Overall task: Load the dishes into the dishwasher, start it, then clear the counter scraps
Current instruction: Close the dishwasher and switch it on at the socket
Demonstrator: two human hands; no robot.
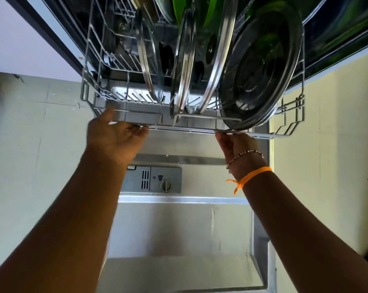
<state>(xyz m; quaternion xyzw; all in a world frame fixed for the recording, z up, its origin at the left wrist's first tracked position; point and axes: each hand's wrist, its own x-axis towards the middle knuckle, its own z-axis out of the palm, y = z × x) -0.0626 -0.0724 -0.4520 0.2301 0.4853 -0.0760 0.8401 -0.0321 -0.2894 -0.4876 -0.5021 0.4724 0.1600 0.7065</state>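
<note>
The wire dishwasher rack stands pulled out over the open door. Upright in it are steel-rimmed lids, with a large dark round pan leaning at the right. Green dishes show behind them, blurred. My left hand grips the rack's front rail at the left, thumb up against the rack's front and fingers curled under the rail. My right hand, with a bead bracelet and an orange band at the wrist, holds the same rail further right, just below the dark pan.
The detergent dispenser sits in the door's inner face between my forearms. Pale tiled floor lies on both sides of the door. A dark cabinet edge runs along the left of the dishwasher opening.
</note>
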